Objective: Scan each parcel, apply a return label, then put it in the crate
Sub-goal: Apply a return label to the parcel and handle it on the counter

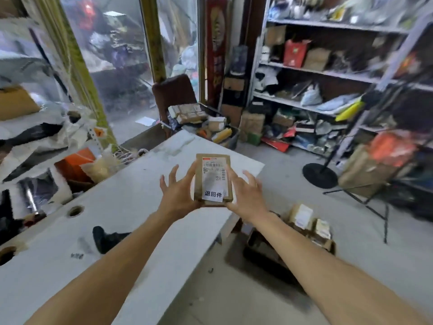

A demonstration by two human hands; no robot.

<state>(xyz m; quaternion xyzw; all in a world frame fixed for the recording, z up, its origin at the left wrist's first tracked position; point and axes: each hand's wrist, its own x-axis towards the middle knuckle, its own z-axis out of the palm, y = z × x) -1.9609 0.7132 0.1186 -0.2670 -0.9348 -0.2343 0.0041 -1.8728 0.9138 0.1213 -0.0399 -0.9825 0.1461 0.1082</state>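
Note:
A small brown cardboard parcel [212, 160] is held up over the right end of the white table [121, 207]. It carries a shipping label with barcodes and a white return label [213, 194] with black characters near its lower edge. My left hand [179, 191] holds the parcel's left side with thumb on top and fingers spread. My right hand [246, 191] holds its right side, thumb on the label area. On the floor to the right sits a dark crate [264, 259] with a few labelled parcels [309, 224] in it.
A black scanner [105, 238] lies on the table near two cable holes. Piles of bags and boxes crowd the left edge. A brown chair [174, 92] and a bin of parcels [210, 127] stand beyond the table. Shelving fills the right wall, with a black stand base [319, 175] on the floor.

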